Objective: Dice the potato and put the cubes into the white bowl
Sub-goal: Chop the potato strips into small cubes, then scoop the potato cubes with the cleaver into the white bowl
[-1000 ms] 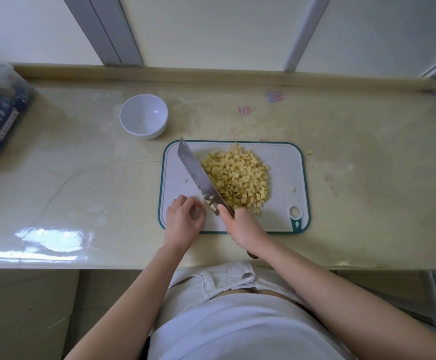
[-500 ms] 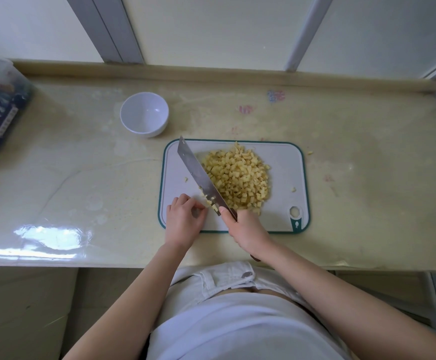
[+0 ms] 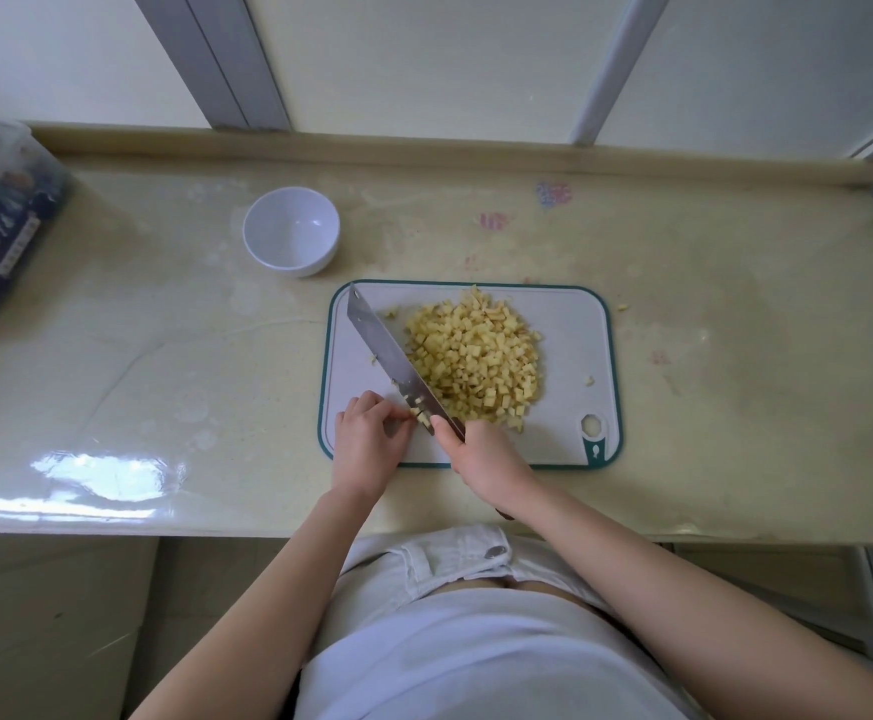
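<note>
Yellow potato bits held under left hand fingers, against knife.

No text you can read, labels on the box at your far left blurred, pink and blue marks on the counter illegible.

Beige countertop, clear storage box at left edge, faded coloured marks toward back
</note>
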Demonstrator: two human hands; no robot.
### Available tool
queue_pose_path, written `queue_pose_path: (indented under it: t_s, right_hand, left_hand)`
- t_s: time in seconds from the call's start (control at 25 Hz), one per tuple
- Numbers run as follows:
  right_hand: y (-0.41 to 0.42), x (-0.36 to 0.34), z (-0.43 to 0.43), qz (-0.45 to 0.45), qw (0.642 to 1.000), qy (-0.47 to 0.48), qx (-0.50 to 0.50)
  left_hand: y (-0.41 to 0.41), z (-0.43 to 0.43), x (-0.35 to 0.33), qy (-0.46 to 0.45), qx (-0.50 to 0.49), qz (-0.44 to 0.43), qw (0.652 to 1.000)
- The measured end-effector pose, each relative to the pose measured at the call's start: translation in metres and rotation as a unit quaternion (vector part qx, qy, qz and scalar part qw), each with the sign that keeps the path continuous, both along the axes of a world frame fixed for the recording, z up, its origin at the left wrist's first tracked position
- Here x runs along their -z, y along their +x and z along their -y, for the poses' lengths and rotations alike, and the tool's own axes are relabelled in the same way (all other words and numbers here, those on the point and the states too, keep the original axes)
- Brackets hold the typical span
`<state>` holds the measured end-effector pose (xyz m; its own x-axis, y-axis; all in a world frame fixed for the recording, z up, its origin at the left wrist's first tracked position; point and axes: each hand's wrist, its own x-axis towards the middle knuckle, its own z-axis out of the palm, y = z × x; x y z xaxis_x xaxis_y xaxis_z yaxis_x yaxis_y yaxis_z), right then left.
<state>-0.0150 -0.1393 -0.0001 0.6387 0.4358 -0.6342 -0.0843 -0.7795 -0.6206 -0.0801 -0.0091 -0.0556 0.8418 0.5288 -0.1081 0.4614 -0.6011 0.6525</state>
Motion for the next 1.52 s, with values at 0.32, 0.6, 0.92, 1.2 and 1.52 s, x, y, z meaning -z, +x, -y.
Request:
queue_pose_path:
  t_s: [0.32,0.6,0.92,1.2,1.52]
  right_hand:
    - [0.01,-0.013,0.006,-0.097,0.979,0.094,0.151]
    - [0.02,-0.044,0.012,-0.237,0.914,0.184,0.272]
    - [0.029,-0.056,0.028,-0.34,0.853,0.216,0.332]
    - [0.027,-0.062,0.045,-0.283,0.899,0.166,0.291]
    - [0.025,-0.058,0.07,0.05,0.993,0.085,0.057]
  left_hand:
    - [-0.001,0.001,-0.007,-0.038,-0.005,0.015,0.999]
    - [0.024,0.024,-0.054,0.024,0.272,0.12,0.954]
    - [0.039,0.013,-0.039,0.016,0.29,0.024,0.957]
    - [0.046,0.003,-0.043,0.015,0.15,-0.026,0.988]
    - [0.05,-0.002,-0.072,-0.054,-0.007,0.145,0.988]
